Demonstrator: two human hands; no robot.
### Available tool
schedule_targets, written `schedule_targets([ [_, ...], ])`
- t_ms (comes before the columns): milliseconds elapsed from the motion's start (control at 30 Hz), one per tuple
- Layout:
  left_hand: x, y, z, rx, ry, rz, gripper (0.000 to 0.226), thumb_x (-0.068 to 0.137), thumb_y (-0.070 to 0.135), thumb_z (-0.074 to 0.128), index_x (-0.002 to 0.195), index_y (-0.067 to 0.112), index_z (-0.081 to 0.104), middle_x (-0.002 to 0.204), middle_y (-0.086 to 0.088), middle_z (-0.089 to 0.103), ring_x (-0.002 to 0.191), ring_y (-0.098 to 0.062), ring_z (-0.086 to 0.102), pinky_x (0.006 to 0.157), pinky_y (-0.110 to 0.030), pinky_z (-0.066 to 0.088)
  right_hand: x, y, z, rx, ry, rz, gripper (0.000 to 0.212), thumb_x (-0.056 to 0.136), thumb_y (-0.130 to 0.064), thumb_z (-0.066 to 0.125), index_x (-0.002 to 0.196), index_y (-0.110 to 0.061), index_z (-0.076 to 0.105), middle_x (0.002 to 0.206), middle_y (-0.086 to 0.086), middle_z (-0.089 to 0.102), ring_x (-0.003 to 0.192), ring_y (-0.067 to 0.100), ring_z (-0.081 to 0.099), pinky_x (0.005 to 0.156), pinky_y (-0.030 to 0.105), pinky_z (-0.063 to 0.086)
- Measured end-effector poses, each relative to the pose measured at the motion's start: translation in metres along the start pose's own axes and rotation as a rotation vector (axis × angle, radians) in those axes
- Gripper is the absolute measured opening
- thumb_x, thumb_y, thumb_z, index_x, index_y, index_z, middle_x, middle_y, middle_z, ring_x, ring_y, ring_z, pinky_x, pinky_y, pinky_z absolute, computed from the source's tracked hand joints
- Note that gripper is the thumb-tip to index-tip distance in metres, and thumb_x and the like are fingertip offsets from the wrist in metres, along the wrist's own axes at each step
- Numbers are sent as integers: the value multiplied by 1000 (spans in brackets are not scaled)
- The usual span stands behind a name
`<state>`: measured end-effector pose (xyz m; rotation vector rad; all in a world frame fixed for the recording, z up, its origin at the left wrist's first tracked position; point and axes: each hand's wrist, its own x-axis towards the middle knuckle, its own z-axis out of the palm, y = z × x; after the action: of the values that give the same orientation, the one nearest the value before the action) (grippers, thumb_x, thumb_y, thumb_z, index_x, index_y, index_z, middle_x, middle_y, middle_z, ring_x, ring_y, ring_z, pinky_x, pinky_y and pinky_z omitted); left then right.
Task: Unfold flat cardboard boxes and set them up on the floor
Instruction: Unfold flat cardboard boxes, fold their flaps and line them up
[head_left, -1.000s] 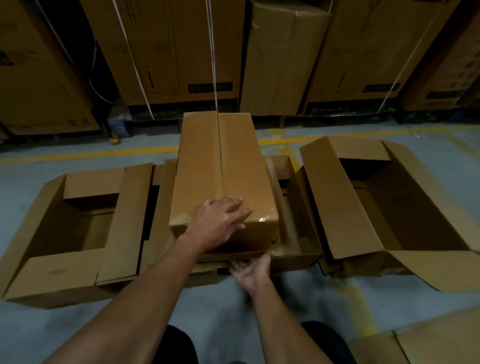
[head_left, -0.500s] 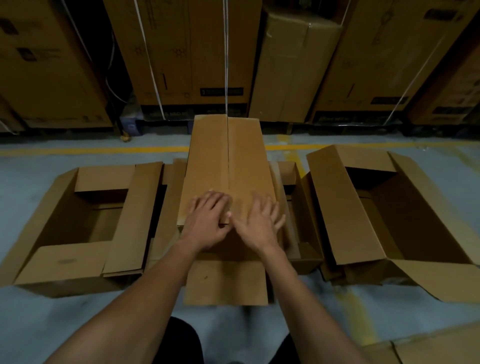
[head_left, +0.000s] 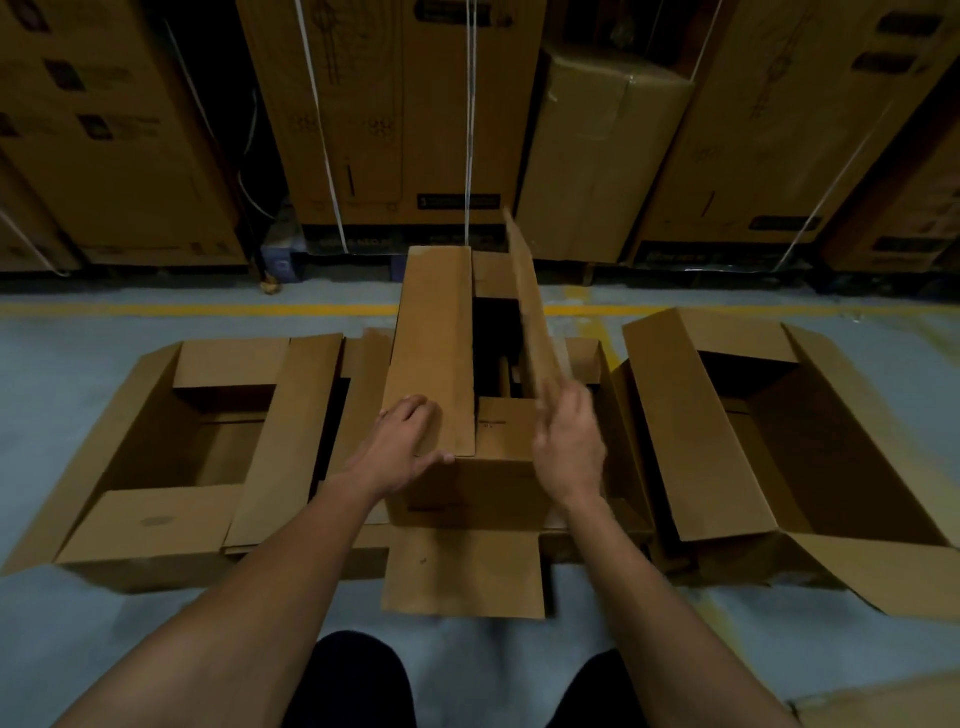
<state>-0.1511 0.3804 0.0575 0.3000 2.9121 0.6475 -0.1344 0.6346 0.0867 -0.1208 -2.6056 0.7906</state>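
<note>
Left hand (head_left: 408, 449) presses spread on the middle box (head_left: 467, 483); blurred right hand (head_left: 569, 447) grips its raised flap (head_left: 530, 312), fingers hidden behind it.

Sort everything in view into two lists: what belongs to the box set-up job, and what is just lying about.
Job:
- middle box, being opened
- its right flap, lifted by the right hand
- left hand on its left flap
- open box at left
- open box at right

Lying about:
- strapped cartons along the wall
- yellow floor line
</note>
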Motion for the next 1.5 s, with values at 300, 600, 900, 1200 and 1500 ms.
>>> schedule_targets([
  [300,-7,13,-8,93,-28,14,72,99,59,58,159,27,33,169,-4,26,150,-34,34,124,-51,34,23,21,-38,-708,-91,141,60,86,-29,79,141,-28,55,174,16,9,157,49,3,123,68,0],
  [600,3,25,-10,165,-95,-72,76,92,77,51,157,42,35,163,-8,30,144,-40,39,118,-56,41,37,13,10,-355,-541,395,42,106,-24,51,145,-9,46,136,17,60,123,37,62,92,47,57],
  [900,25,58,13,295,-66,-178,111,67,103,41,155,36,27,166,-16,18,156,-45,11,117,-80,11,42,21,18,-408,-514,291,16,102,-17,61,117,-10,62,103,10,66,90,22,71,78,39,65],
  [1200,28,78,11,225,-50,-265,77,94,67,55,152,24,30,164,-16,22,156,-48,10,113,-84,16,32,32,18,-425,-521,287,26,106,-19,55,130,-9,56,115,12,65,101,25,70,69,30,54],
  [1500,4,101,-48,161,283,-64,68,96,14,66,155,24,34,169,-5,24,128,-32,57,98,-50,57,21,37,16,-378,-513,304,37,107,-19,54,142,-12,46,114,11,62,98,24,70,82,39,64],
])
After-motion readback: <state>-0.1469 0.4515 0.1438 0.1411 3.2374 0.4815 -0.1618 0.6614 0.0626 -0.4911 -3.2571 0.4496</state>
